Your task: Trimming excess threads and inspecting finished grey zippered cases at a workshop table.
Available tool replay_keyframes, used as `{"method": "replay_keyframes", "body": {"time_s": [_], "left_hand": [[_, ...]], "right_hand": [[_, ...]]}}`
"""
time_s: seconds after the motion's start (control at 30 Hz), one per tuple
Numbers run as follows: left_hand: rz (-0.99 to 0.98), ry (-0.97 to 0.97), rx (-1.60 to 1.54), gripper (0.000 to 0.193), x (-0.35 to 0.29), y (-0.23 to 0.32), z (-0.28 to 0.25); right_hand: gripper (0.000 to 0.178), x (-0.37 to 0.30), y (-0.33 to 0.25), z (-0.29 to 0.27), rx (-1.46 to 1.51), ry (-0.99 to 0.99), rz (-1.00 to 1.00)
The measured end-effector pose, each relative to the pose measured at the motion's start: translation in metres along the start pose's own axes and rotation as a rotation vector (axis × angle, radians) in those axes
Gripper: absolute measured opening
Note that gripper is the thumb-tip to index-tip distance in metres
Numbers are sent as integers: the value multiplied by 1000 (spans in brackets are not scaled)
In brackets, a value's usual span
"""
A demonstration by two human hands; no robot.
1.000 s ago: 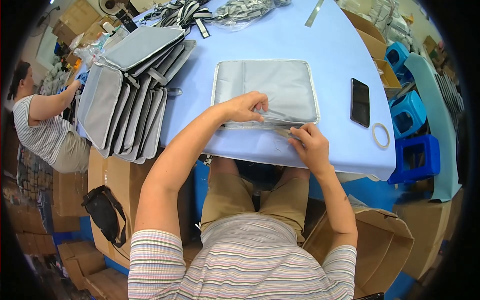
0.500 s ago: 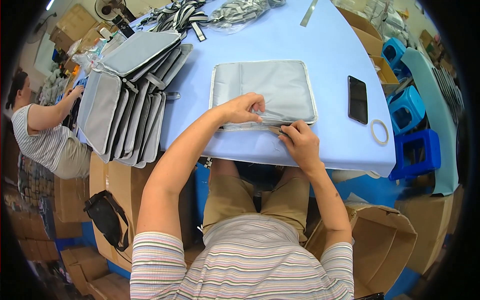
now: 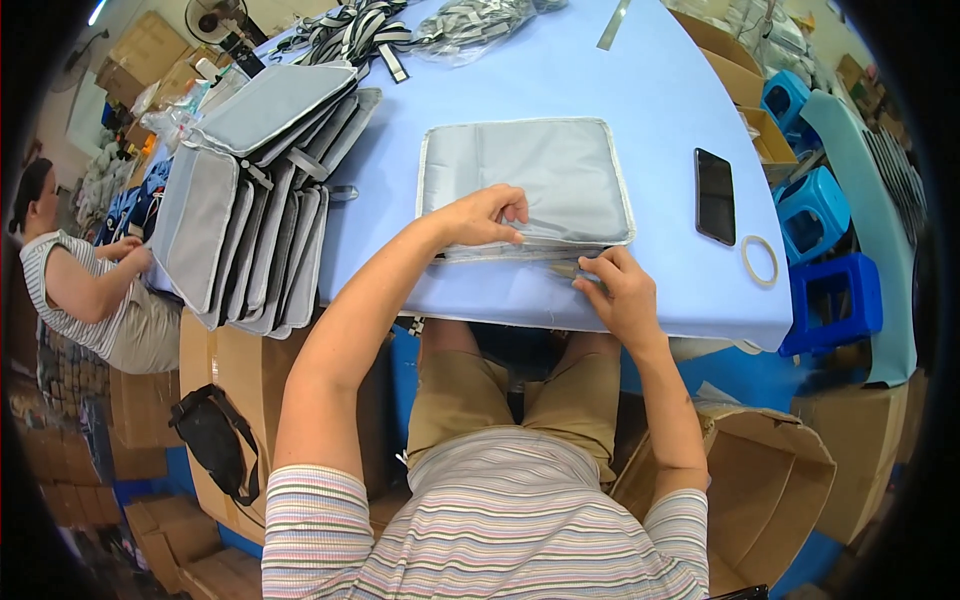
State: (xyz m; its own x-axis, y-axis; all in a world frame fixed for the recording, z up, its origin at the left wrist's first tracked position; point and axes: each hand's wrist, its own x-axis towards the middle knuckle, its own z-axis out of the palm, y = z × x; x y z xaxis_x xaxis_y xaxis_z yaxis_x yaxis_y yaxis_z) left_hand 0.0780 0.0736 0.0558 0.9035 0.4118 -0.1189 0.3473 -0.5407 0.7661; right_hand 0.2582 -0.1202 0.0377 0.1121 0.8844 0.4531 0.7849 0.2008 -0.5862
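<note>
A grey rectangular fabric panel [image 3: 545, 165] with pale binding round its edges lies on the blue table, other layers showing beneath its near edge. My left hand [image 3: 482, 215] rests on its near side, fingers curled and thumb lying along the fabric by that edge. Just in front of the near right corner is my right hand [image 3: 622, 290], thumb and forefinger brought together. A small, thin, light-coloured tip pokes out to the left of those fingers. What it belongs to is mostly hidden.
Grey bound panels [image 3: 265, 220] stand in a leaning stack on the left. A black phone [image 3: 715, 197] and a tape ring [image 3: 759, 262] lie on the right. Striped straps [image 3: 365, 35] are heaped at the back. Blue stools [image 3: 830, 300] stand beyond the right edge; a co-worker [image 3: 85, 270] sits far left.
My right hand has shifted slightly right and toward me, away from the panel's near edge. My left hand stays put. The co-worker's hands have lowered toward their body.
</note>
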Motion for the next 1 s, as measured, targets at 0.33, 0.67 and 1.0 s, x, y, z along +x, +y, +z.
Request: {"method": "replay_keyframes", "body": {"time_s": [0.33, 0.67, 1.0], "left_hand": [[-2, 10, -44, 27, -1, -1, 1], [-20, 4, -43, 25, -1, 1, 0], [-34, 6, -32, 26, 0, -1, 0]], "right_hand": [[20, 5, -7, 22, -18, 82, 18], [19, 6, -5, 25, 2, 70, 51], [17, 7, -3, 27, -5, 82, 9]]}}
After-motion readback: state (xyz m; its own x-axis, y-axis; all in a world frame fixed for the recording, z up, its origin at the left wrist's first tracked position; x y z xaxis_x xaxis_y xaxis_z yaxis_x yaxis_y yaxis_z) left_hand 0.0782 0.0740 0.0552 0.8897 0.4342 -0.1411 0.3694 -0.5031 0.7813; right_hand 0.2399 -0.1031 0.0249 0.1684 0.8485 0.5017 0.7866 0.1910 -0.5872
